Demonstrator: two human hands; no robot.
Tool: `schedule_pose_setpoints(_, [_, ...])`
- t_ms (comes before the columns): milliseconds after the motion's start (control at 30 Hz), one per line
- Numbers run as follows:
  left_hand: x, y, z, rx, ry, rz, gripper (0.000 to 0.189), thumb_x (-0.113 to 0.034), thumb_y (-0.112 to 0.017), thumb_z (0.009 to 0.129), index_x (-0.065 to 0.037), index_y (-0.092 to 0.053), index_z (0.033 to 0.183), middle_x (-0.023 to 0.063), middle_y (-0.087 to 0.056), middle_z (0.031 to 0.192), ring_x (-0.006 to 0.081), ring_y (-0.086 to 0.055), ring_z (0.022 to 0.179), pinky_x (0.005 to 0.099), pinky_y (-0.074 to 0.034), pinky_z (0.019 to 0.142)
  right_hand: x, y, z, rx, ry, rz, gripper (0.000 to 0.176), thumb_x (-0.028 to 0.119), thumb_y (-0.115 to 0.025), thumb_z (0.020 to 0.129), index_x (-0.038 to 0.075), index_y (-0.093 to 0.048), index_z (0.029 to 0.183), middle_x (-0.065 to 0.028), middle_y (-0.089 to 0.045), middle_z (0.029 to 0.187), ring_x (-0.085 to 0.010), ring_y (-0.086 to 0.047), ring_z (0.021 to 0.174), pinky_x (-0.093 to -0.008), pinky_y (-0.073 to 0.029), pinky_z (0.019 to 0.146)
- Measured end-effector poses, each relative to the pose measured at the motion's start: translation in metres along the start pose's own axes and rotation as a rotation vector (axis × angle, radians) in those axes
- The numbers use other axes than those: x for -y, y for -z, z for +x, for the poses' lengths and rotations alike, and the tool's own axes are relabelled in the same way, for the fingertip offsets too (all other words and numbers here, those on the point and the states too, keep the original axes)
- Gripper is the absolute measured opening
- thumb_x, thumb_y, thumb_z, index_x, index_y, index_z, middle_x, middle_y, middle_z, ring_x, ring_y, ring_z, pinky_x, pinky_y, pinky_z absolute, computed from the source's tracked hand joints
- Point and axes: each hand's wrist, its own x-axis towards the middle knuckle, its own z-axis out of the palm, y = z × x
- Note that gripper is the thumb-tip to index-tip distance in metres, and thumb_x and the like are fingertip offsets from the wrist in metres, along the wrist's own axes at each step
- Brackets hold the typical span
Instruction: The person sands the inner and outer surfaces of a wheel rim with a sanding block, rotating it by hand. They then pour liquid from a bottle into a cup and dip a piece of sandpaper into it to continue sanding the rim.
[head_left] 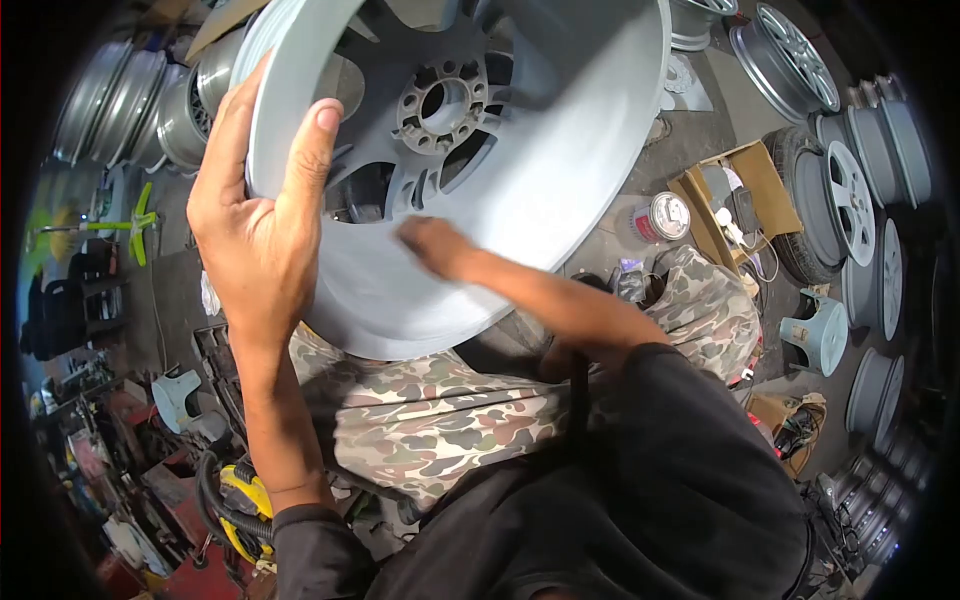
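Note:
A large grey wheel rim is tilted above my camouflage-clad lap, its inner barrel and spokes facing me. My left hand grips its left edge, thumb on the inside and fingers round the outside. Inside the barrel, below the hub, my right hand is closed against the inner surface near the spokes. Motion blurs the right fingers, and anything they hold is too hidden to make out.
An open cardboard box and a paint can stand at the right. More rims and a pale stool lie beyond them. Stacked rims are at upper left; a yellow tool lies at lower left.

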Motion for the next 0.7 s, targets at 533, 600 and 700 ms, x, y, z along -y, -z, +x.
schedule_pose_setpoints(533, [0.002, -0.001, 0.000, -0.031, -0.003, -0.024, 0.038, -0.017, -0.073, 0.097, 0.005, -0.066, 0.127, 0.0066, -0.068, 0.114, 0.0118, -0.060, 0.105, 0.0243, -0.043, 0.096, 0.178, 0.068, 0.060, -0.472, -0.112, 0.768, 0.030, 0.010, -0.055, 0.096, 0.002, -0.068, 0.122, -0.0236, -0.070, 0.113, -0.0346, -0.068, 0.107, -0.0439, -0.051, 0.096])
schedule_pose_setpoints(600, [0.003, -0.001, 0.000, -0.029, -0.005, -0.046, 0.038, -0.017, -0.073, 0.097, 0.005, -0.066, 0.127, 0.0062, -0.068, 0.114, 0.0116, -0.060, 0.105, 0.0239, -0.043, 0.096, 0.077, 0.000, -0.005, -0.254, -0.006, 0.350, 0.034, 0.006, -0.055, 0.096, 0.004, -0.067, 0.129, -0.0222, -0.069, 0.123, -0.0353, -0.067, 0.115, -0.0415, -0.050, 0.101])
schedule_pose_setpoints(700, [0.003, -0.002, -0.002, -0.028, 0.011, -0.082, 0.038, -0.017, -0.073, 0.097, 0.005, -0.066, 0.128, 0.0055, -0.068, 0.113, 0.0111, -0.060, 0.104, 0.0234, -0.044, 0.095, -0.037, 0.026, -0.044, -0.061, -0.050, -0.008, 0.022, -0.001, -0.059, 0.093, 0.002, -0.071, 0.111, -0.0201, -0.071, 0.118, -0.0342, -0.068, 0.113, -0.0453, -0.054, 0.102])
